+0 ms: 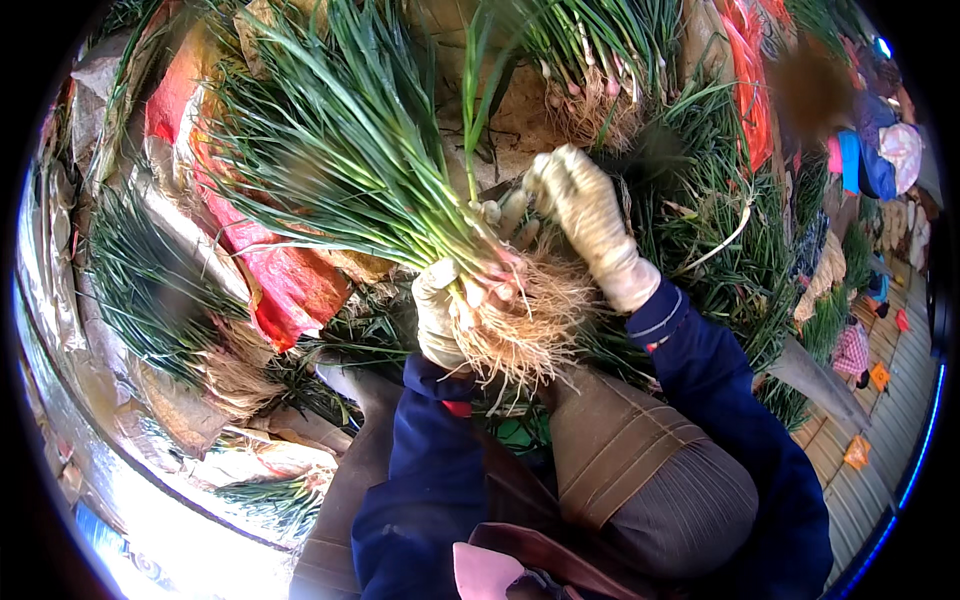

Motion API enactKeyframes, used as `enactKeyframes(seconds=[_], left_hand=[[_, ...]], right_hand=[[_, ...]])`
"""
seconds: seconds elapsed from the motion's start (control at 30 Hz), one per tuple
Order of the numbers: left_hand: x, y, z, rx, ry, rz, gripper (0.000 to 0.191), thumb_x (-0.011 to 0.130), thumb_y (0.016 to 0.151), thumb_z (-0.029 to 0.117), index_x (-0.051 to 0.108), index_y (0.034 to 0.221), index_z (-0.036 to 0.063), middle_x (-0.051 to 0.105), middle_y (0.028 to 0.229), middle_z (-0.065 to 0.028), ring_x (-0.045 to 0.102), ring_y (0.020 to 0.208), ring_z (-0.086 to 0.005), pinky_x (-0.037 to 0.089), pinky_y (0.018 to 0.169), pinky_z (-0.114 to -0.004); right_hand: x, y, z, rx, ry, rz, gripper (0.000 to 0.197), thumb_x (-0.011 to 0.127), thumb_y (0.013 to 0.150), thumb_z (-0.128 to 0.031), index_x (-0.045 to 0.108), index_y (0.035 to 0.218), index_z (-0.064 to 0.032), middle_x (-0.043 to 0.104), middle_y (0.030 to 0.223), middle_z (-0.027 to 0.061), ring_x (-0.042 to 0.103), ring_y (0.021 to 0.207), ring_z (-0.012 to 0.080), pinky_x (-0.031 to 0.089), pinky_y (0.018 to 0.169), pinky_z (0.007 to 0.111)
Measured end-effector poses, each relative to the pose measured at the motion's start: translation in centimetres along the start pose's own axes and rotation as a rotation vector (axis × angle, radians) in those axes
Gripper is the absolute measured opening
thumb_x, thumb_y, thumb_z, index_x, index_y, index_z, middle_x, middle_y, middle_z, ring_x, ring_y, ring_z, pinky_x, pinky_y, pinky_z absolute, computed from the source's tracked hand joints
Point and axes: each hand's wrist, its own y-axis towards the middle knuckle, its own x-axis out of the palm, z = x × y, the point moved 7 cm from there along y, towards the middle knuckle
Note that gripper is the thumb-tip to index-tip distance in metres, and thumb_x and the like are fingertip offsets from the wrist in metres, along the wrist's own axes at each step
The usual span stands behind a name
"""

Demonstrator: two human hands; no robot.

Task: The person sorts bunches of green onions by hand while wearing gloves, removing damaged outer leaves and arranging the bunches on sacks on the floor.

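Note:
My left hand (437, 315), in a pale knit work glove, grips a thick bunch of green garlic (405, 195) near its pinkish bulbs. The long leaves fan up and to the left. Pale roots (525, 322) hang toward my lap. One separate green stalk (470, 112) stands upright beside the bunch, its base close to gloved fingertips at the far side. My right hand (581, 202), gloved likewise, is just right of the bunch, above the roots. Its fingers are curled and blurred, and whether something thin lies between them is unclear.
Another garlic bundle (592, 82) lies beyond my hands, and one more (172, 300) to the left by a red plastic sack (277, 262). Loose green leaves (720, 255) pile up at right. My knees (645, 457) are close below. People (877, 150) are at far right.

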Motion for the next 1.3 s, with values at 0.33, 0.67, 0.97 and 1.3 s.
enactKeyframes(seconds=[0.33,0.67,0.97,1.3], left_hand=[[1.1,-0.6,0.1,-0.049,-0.027,0.026,0.066,0.063,0.074,0.021,0.039,0.129,-0.0061,0.058,0.112,-0.0255,0.063,0.092,-0.0362,0.06,0.067,-0.038],[4.1,-1.5,1.8,0.063,-0.096,-0.385,0.041,0.071,0.072,0.019,0.052,0.106,0.0076,0.052,0.097,-0.0042,0.053,0.084,-0.0176,0.041,0.072,-0.035],[2.7,-1.6,4.2,0.055,-0.191,-0.393,0.078,0.068,0.078,0.014,0.022,0.141,0.012,0.052,0.101,-0.0079,0.052,0.094,-0.0235,0.048,0.081,-0.043],[-2.8,-2.0,1.2,-0.048,0.185,0.065,0.065,0.065,0.074,0.028,0.046,0.121,-0.0132,0.059,0.101,-0.0312,0.063,0.088,-0.041,0.059,0.07,-0.04]], right_hand=[[1.8,3.9,-7.3,-0.91,-0.924,0.073,0.013,0.054,0.089,-0.023,0.054,0.095,-0.0118,0.06,0.09,0.0079,0.059,0.086,0.0229,0.045,0.086,0.041],[-9.9,9.6,3.7,0.09,0.173,0.231,0.032,0.058,0.091,-0.037,0.061,0.094,-0.0051,0.068,0.089,0.0065,0.06,0.074,0.0144,0.046,0.066,0.028],[-8.0,10.6,2.3,0.26,-0.319,0.006,0.044,0.066,0.083,-0.041,0.058,0.104,-0.004,0.067,0.094,0.0164,0.064,0.091,0.0283,0.048,0.08,0.039],[1.1,-0.3,-3.4,-0.303,-0.16,-0.293,0.018,0.065,0.086,-0.021,0.058,0.086,-0.0042,0.057,0.069,0.0133,0.057,0.059,0.0303,0.044,0.054,0.035]])
